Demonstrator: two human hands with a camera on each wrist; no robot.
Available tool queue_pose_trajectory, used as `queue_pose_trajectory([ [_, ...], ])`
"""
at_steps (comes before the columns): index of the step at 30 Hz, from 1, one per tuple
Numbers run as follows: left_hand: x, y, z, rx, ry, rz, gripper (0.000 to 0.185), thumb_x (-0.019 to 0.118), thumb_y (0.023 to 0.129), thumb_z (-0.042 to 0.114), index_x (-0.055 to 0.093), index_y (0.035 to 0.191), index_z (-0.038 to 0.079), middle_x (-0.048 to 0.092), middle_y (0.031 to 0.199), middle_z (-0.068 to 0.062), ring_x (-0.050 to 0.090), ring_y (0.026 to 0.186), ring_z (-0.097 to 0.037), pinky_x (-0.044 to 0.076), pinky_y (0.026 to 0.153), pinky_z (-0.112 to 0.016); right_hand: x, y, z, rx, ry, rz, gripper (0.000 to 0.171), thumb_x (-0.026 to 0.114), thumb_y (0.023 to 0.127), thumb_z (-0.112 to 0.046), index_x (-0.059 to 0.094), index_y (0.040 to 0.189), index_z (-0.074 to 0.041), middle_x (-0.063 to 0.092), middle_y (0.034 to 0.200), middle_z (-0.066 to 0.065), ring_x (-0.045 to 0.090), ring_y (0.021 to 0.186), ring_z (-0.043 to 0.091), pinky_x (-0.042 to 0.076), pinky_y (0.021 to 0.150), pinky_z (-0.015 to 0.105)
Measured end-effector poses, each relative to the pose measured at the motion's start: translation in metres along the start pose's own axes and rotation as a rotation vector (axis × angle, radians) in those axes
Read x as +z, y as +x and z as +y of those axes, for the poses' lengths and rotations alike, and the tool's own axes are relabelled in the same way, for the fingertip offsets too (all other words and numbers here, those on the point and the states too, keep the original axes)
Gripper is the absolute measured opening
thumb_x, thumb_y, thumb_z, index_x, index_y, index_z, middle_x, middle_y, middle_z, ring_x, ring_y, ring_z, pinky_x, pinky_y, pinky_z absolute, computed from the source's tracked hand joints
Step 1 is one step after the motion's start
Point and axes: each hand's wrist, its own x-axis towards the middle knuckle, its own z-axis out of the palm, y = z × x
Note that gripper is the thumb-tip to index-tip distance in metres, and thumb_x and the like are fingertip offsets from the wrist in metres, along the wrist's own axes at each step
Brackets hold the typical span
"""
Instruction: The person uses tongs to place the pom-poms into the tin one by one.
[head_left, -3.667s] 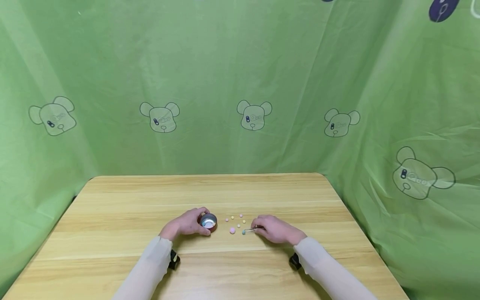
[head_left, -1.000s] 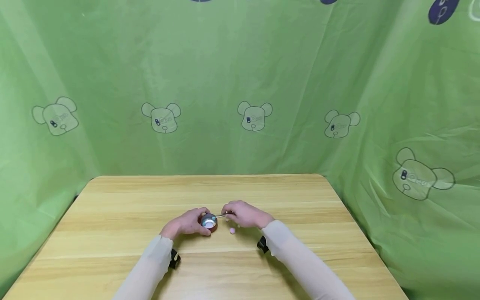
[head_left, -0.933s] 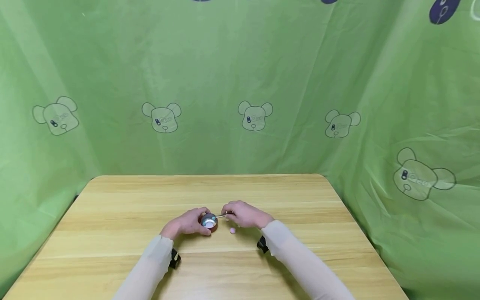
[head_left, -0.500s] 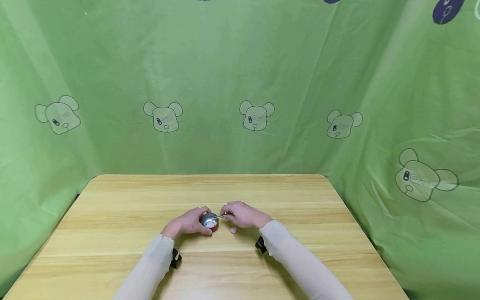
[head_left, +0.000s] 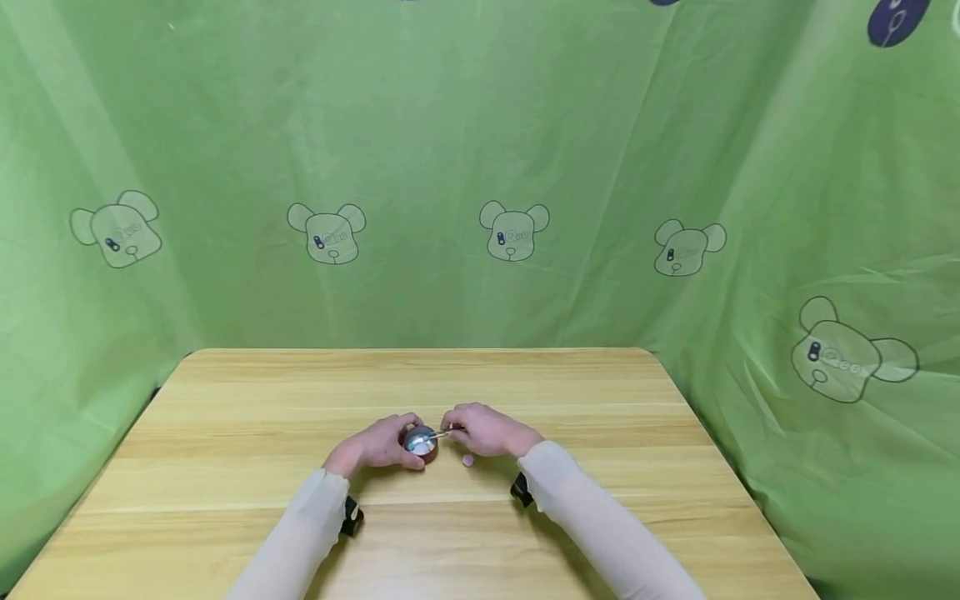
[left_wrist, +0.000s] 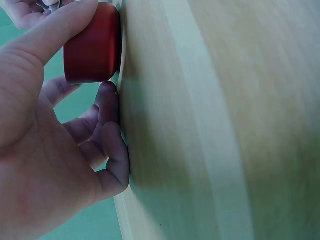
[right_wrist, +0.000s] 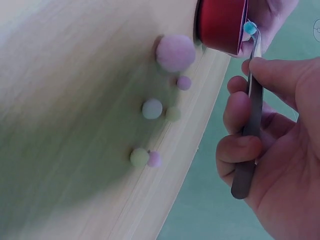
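My left hand [head_left: 378,442] grips a small round red tin [left_wrist: 95,47] on the table, thumb on one side and fingers around the other. The tin's open silvery inside faces up in the head view, with pale and bluish contents too small to make out. My right hand [head_left: 487,429] pinches metal tweezers [right_wrist: 254,115] between thumb and fingers. At the tweezers' tips, by the tin's mouth, is a small teal pompom [right_wrist: 249,28]. Whether the tips still squeeze it cannot be told.
Beside the tin lies a larger pink pompom [right_wrist: 176,53]. Several smaller ones, such as a white pompom [right_wrist: 152,108] and a yellow pompom [right_wrist: 139,157], are scattered under my right hand. The wooden table [head_left: 225,467] meets a green curtain [head_left: 420,167] behind.
Since the earliest frame, my right hand has carried the teal pompom in the tweezers leftward from the table to the tin. Over the last half second both hands have stayed nearly still.
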Motion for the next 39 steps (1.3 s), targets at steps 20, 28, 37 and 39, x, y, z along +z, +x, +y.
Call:
queue_pose_trajectory([
  [20,0.0014,0.0003,-0.0019,0.015,-0.009,-0.007,0.049,0.081,0.075,0.026,0.054,0.113,0.012,0.059,0.103,-0.004,0.055,0.095,-0.020,0.043,0.085,-0.044,-0.0009,-0.0017,-0.0025,0.040,-0.021,0.009,0.016,0.058,0.095,-0.017,0.064,0.109,-0.015,0.057,0.094,-0.006,0.053,0.081,0.007,0.047,0.077,0.026],
  [28,0.0009,-0.0008,0.0007,0.014,-0.012,-0.006,0.049,0.081,0.074,0.025,0.054,0.113,0.012,0.060,0.104,-0.005,0.055,0.095,-0.021,0.043,0.085,-0.044,-0.0002,-0.0035,-0.0022,0.036,-0.044,0.005,0.017,0.059,0.094,-0.017,0.065,0.109,-0.013,0.058,0.094,-0.005,0.054,0.082,0.008,0.047,0.077,0.027],
  [37,-0.0004,-0.0010,0.0027,0.010,-0.011,-0.007,0.049,0.081,0.075,0.024,0.054,0.113,0.011,0.059,0.104,-0.005,0.055,0.096,-0.021,0.043,0.086,-0.045,-0.0003,-0.0051,-0.0011,0.035,-0.042,0.015,0.017,0.059,0.094,-0.017,0.065,0.109,-0.013,0.057,0.092,-0.005,0.053,0.079,0.007,0.047,0.075,0.026],
  [39,-0.0003,-0.0014,0.0027,0.011,-0.007,-0.006,0.049,0.081,0.075,0.024,0.054,0.113,0.011,0.059,0.104,-0.005,0.055,0.095,-0.021,0.043,0.086,-0.044,0.0005,-0.0052,0.0006,0.034,-0.046,0.021,0.016,0.059,0.093,-0.017,0.065,0.108,-0.013,0.057,0.091,-0.006,0.053,0.079,0.007,0.047,0.075,0.026],
])
